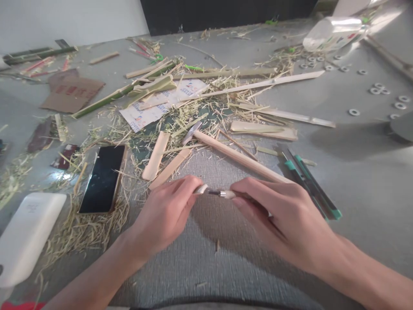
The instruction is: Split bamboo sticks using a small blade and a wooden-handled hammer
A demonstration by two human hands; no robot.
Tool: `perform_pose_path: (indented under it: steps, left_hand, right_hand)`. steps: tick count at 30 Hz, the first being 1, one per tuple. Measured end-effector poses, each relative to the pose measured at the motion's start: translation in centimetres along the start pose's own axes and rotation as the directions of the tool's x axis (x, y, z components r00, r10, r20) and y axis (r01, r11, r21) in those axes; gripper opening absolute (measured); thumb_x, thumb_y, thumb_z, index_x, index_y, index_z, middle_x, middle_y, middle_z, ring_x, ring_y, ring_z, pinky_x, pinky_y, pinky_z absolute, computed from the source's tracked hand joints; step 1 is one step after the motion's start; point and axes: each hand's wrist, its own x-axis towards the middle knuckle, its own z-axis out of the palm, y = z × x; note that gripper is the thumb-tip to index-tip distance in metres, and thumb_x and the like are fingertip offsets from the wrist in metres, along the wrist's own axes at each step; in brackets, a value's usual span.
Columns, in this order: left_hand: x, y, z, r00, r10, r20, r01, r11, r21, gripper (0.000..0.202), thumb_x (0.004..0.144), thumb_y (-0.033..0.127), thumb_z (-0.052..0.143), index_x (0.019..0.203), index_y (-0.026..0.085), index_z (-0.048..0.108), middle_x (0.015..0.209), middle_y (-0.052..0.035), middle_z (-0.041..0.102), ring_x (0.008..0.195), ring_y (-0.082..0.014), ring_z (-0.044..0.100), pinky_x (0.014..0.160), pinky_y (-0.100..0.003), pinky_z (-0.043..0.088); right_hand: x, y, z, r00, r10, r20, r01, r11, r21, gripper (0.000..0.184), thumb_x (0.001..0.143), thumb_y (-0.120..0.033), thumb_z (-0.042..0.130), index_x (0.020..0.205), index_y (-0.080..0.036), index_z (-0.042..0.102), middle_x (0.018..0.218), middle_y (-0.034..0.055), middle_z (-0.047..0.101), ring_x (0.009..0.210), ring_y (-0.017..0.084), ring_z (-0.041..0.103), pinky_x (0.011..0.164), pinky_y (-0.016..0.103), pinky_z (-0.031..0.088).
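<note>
Between the fingers of my left hand (171, 206), closed in a pinch, is a small pale piece of bamboo (201, 189); only its end shows. My right hand (274, 215) is wrapped round a small carving knife (226, 194) with a metal collar and a short dark blade. The blade points left at the bamboo piece, with a narrow gap between them. Most of the knife's handle is hidden in my palm. Just beyond my hands lies a hammer (240, 156) with a wooden handle. Two flat bamboo strips (157, 156) rest past my left hand.
Teal-handled tools (309, 185) lie right of my right hand. To the left are a dark-screened phone (103, 178) and a white, rounded device (32, 234). Shavings, split bamboo (109, 100), printed paper (145, 114) and cardboard (72, 92) cover the back. Several metal rings (354, 112) lie right.
</note>
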Motion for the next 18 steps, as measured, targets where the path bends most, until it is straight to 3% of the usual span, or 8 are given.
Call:
perform_pose_path:
  steps: [11, 18]
  left_hand:
    - [-0.04, -0.21, 0.23, 1.0, 0.012, -0.029, -0.01, 0.997, 0.071, 0.015, 0.109, 0.021, 0.038, 0.101, 0.019, 0.05, 0.069, 0.0066, 0.051, 0.052, -0.0085, 0.042, 0.051, -0.021, 0.031]
    - [-0.26, -0.39, 0.4, 0.999, 0.012, -0.029, -0.009, 0.994, 0.105, 0.016, 0.11, 0.023, 0.037, 0.102, 0.02, 0.051, 0.067, 0.0069, 0.05, 0.052, -0.0089, 0.042, 0.05, -0.021, 0.031]
  right_hand:
    - [-0.15, -0.1, 0.19, 0.999, 0.041, 0.019, -0.04, 0.999, -0.025, 0.021, 0.11, -0.025, 0.042, 0.096, -0.018, 0.057, 0.068, -0.0048, 0.046, 0.056, 0.009, 0.036, 0.056, 0.026, 0.028]
    - [-0.16, 0.08, 0.37, 0.998, 0.067, 0.014, -0.067, 0.997, -0.045, 0.022, 0.11, -0.027, 0.043, 0.097, -0.019, 0.059, 0.069, -0.0045, 0.049, 0.057, 0.009, 0.039, 0.057, 0.026, 0.03]
